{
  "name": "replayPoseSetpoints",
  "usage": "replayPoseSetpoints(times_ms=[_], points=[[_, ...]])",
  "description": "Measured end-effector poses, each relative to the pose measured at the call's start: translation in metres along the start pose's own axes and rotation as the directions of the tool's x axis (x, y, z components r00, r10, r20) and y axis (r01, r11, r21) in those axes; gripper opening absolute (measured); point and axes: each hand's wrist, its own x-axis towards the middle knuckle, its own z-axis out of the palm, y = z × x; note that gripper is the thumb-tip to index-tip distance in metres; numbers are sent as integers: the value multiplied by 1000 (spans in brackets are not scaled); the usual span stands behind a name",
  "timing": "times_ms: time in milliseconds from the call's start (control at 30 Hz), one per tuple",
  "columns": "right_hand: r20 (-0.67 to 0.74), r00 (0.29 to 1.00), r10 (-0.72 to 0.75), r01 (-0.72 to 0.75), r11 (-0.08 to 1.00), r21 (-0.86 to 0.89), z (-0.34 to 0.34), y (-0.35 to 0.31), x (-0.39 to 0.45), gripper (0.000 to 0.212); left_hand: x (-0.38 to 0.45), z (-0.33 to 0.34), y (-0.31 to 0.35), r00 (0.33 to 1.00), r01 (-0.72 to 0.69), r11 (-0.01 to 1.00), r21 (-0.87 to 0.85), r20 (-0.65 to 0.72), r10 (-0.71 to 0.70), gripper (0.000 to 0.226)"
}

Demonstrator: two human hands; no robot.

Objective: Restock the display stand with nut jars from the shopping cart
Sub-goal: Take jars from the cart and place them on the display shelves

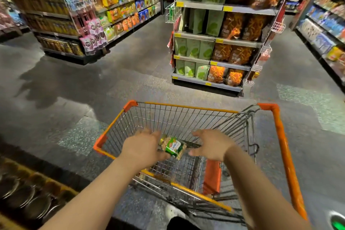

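Your left hand (pixel 143 148) grips the nut jar (pixel 173 147) on its side, low centre of frame inside the shopping cart (pixel 278 129); your right hand (pixel 212 144) hovers spread, holding nothing. One-handed, it could slip back onto the wire

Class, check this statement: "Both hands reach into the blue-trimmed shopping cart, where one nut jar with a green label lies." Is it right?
One detail is wrong: the shopping cart has orange trim, not blue, as the head view shows. The left hand and right hand do reach in, where one green-labelled nut jar lies.
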Motion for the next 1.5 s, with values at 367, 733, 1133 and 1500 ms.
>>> replayPoseSetpoints(times_ms=[367,733,1133,1500], points=[[147,986,84,-107,983,152,34,59,148,81,143,67,-28,972,126,987,-101,213,-102,100],[352,933,76,-151,970,191,123,106,299,80,255,185,-36,891,335,912,-238,393,-225,117],[420,898,131,-219,961,167,226,160,413,80,338,321,-44,788,537,775,-333,526,-320,132],[425,904,55,-238,890,390,287,164,483,73,393,405,-39,735,674,355,-648,541,-409,128]])
